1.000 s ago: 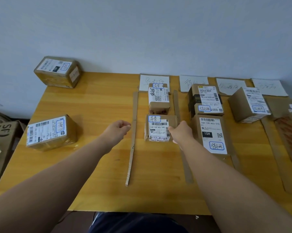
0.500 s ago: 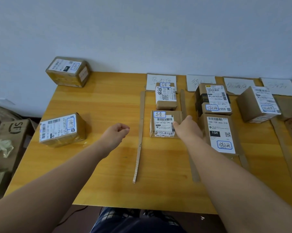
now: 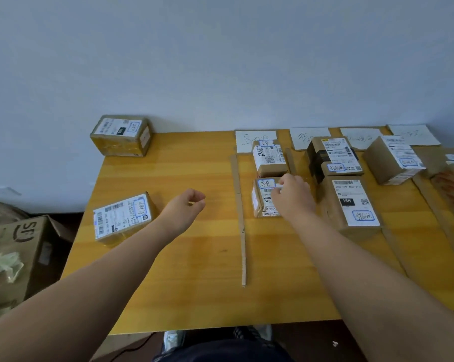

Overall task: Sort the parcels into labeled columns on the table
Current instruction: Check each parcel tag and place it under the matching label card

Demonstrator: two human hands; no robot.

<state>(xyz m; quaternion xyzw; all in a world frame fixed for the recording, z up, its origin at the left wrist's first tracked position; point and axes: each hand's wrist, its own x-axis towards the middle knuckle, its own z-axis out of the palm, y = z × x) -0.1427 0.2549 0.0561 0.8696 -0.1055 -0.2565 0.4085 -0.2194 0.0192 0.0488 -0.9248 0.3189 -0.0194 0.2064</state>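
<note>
Over the yellow desk (image 3: 194,270), your left hand (image 3: 185,209) hovers with fingers loosely curled, thumb meeting forefinger, holding nothing. Your right hand (image 3: 293,198) reaches forward, fingers curled onto the top right of the near parcel (image 3: 262,202). That parcel lies in the first column, right of a cardboard strip (image 3: 240,218), just in front of a second parcel (image 3: 269,158) and a paper label (image 3: 249,137). An unsorted parcel (image 3: 121,218) lies left of your left hand, a corner parcel (image 3: 121,134) farther back.
</note>
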